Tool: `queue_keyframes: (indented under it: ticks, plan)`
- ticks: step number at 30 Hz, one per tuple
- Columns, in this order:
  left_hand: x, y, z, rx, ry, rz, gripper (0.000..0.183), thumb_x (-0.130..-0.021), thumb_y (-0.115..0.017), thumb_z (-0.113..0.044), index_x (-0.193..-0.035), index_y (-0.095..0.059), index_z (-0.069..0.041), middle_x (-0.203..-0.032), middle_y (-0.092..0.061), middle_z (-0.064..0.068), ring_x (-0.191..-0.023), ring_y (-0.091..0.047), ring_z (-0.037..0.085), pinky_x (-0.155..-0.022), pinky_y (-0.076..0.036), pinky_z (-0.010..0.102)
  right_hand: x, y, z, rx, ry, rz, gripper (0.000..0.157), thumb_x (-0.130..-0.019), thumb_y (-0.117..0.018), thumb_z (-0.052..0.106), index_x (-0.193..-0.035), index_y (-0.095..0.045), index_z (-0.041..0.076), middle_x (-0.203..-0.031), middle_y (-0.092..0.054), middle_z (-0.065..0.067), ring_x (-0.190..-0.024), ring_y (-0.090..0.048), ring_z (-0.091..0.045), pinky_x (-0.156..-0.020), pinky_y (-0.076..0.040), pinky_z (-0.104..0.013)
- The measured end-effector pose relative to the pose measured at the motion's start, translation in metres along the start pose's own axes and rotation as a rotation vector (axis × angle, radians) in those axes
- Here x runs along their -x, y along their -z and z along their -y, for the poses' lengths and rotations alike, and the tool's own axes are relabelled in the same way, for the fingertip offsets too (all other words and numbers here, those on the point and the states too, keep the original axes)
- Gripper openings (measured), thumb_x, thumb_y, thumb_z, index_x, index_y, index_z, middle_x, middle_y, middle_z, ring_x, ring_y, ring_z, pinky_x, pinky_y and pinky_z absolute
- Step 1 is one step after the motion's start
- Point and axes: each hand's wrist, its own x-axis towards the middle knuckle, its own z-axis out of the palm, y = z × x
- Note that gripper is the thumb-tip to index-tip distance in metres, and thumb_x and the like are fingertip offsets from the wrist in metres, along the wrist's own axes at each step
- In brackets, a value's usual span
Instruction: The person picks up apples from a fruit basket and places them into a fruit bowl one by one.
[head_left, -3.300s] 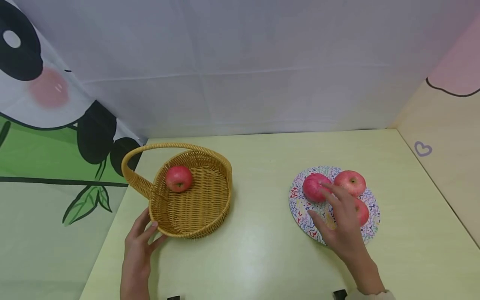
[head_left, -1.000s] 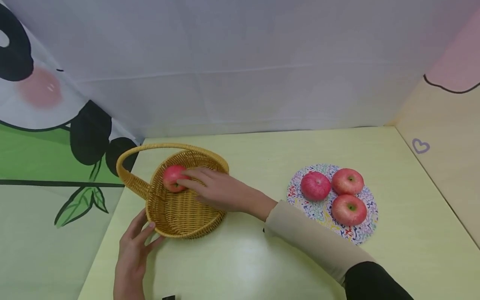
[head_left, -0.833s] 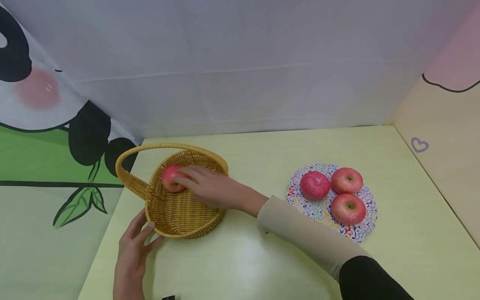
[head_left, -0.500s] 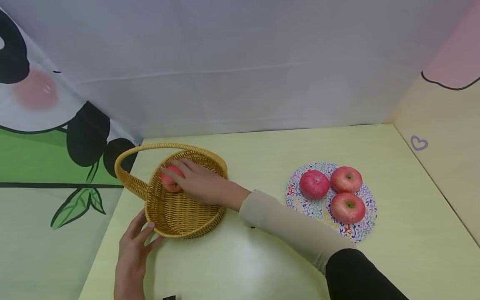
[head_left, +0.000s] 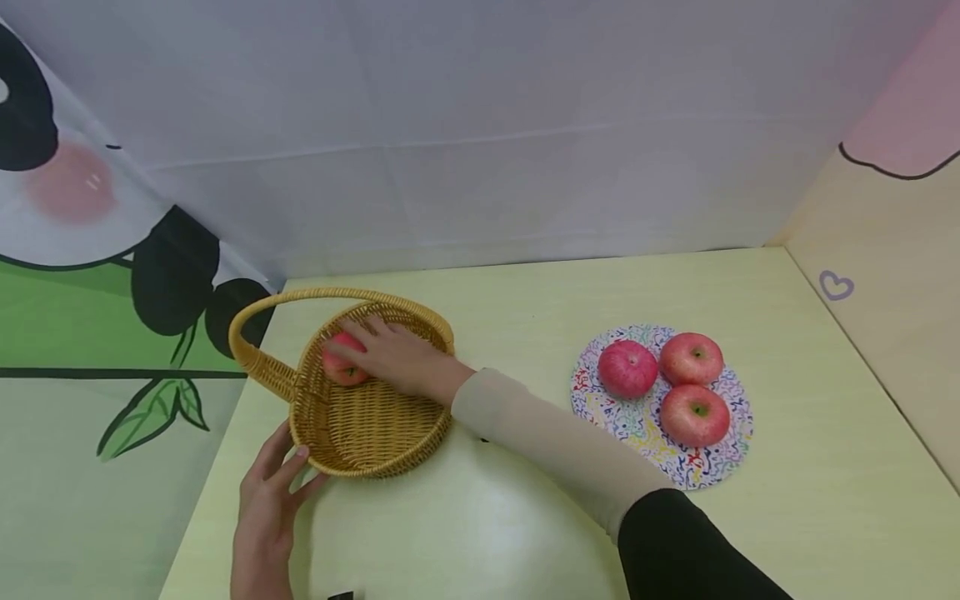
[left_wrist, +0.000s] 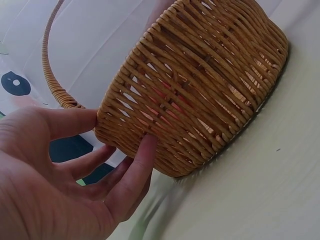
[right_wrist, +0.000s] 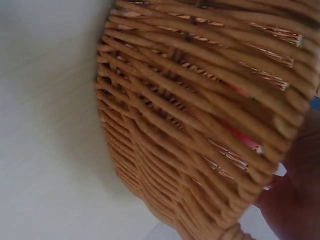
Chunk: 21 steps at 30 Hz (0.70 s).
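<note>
A round wicker basket (head_left: 375,429) with a tall arched handle stands on the table's left side. Inside it lies one red apple (head_left: 347,374), partly covered by my right hand (head_left: 401,358). That hand reaches in from the right, its fingers spread and fairly straight over the apple; whether they grip it I cannot see. My left hand (head_left: 264,508) touches the basket's near left outer side with spread fingertips. In the left wrist view, loosely bent fingers (left_wrist: 75,122) rest against the woven wall and rim. In the right wrist view, the basket wall (right_wrist: 165,100) hides most of the hand.
A round plate (head_left: 618,421) with a colourful pattern, on the right, bears a pink-red apple (head_left: 627,368) and two paler ones. The pale yellow table (head_left: 517,333) meets a grey cloth (head_left: 487,200) at the back. A beige panel (head_left: 885,275) borders the right.
My right hand has moved from above the plate leftward into the basket, and over the last second farther across its apple. The left hand stays at the basket. The plate's apples lie as before.
</note>
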Motion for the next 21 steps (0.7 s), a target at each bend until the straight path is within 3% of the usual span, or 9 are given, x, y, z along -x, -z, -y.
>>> queue_keyframes:
  ticks: [8,15,21]
  plan:
    - [0.000,-0.001,-0.001,-0.027,0.032,-0.017,0.065,-0.107,-0.060,-0.023,-0.165,-0.032,-0.028,-0.166,-0.031,-0.005,-0.116,-0.059,-0.007,-0.083,-0.062,0.026,-0.016,-0.012,0.005,0.128,0.024,0.018,0.064,-0.114,-0.041,0.017,-0.168,-0.014,0.038,-0.176,-0.016,-0.004,-0.156,-0.030,-0.027,-0.120,-0.044,-0.041]
    - [-0.002,-0.002,0.000,-0.024,0.037,-0.022,0.064,-0.107,-0.060,-0.023,-0.165,-0.033,-0.029,-0.167,-0.029,-0.004,-0.118,-0.059,-0.004,-0.083,-0.062,0.026,-0.026,-0.015,0.009,0.194,0.028,0.024,0.066,-0.113,-0.044,0.018,-0.168,-0.013,0.037,-0.175,-0.019,-0.003,-0.156,-0.031,-0.024,-0.118,-0.046,-0.040]
    - [-0.003,-0.002,-0.001,-0.031,0.041,-0.019,0.065,-0.107,-0.060,-0.024,-0.165,-0.033,-0.030,-0.167,-0.029,-0.004,-0.119,-0.058,-0.004,-0.083,-0.061,0.026,-0.029,-0.016,0.007,0.186,0.029,0.059,0.066,-0.113,-0.044,0.017,-0.168,-0.013,0.036,-0.176,-0.016,-0.002,-0.158,-0.028,-0.024,-0.120,-0.043,-0.041]
